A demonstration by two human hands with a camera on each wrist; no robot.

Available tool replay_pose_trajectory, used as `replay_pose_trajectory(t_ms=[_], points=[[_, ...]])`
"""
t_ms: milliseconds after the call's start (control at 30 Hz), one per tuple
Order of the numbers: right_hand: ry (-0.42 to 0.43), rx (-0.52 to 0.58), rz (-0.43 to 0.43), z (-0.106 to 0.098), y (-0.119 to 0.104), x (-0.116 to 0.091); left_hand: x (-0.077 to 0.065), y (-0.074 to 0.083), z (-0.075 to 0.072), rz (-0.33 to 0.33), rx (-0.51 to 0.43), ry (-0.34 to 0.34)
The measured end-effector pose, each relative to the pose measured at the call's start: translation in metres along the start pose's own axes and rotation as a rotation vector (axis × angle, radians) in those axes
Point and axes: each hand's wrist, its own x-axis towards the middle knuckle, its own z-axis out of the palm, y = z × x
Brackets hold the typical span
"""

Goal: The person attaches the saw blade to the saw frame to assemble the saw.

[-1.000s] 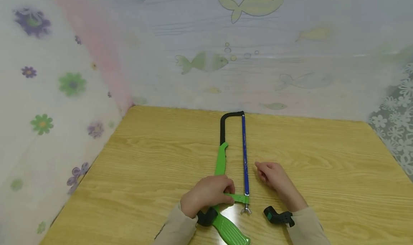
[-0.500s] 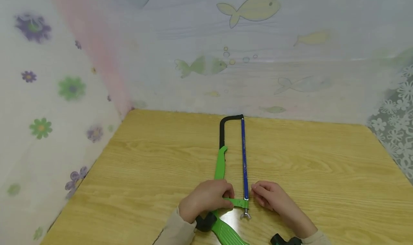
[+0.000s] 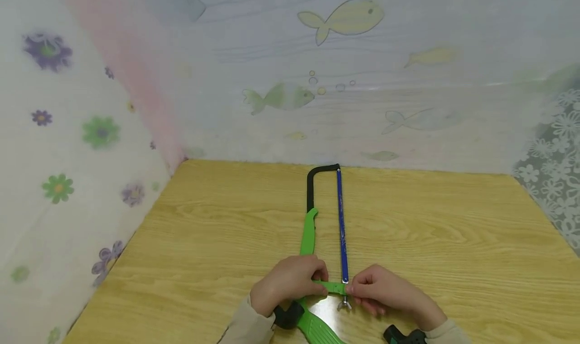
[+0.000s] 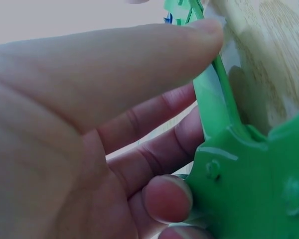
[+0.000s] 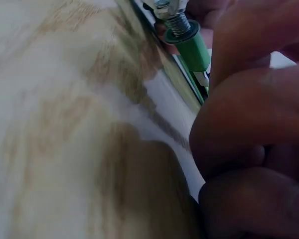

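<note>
A hacksaw (image 3: 308, 233) with a green and black frame lies on the wooden table, its blue blade (image 3: 342, 223) to the right. My left hand (image 3: 292, 278) grips the green crossbar (image 3: 336, 287) near the frame; in the left wrist view the thumb lies along the crossbar and fingers curl behind it. Thumb and index finger of my right hand (image 3: 385, 288) pinch the crossbar's outer end, beside the blade's near end. Just below sits a wing nut (image 3: 344, 306), whose threaded bolt (image 5: 178, 24) shows in the right wrist view. My right fingers (image 5: 254, 104) partly hide the blade end there.
The green handle (image 3: 319, 329) runs out of the head view at the bottom. Behind the table (image 3: 226, 223) stands a wall (image 3: 254, 47) with fish drawings, close to the saw's far end. A flowered wall (image 3: 68, 157) borders the left side.
My right hand has come back toward me along the blade, then left onto the crossbar's outer end. My left hand keeps its grip. The head view has tilted slightly.
</note>
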Motion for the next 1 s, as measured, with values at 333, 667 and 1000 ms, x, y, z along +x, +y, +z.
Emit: replay_pose_trajectory(t_ms=[333,667,1000], points=[[0.003,-0.104,0.043,0.0094,-0.0013,0.0045,-0.0012,-0.0025,0.001,-0.014,0.031,0.001],[0.006,-0.209,0.086,0.0103,-0.0061,0.0029,-0.0003,-0.0018,0.0026,-0.022,0.015,0.005],[-0.014,-0.23,0.09,0.01,-0.0056,0.0003,0.0009,0.001,0.0023,-0.016,0.03,0.019]])
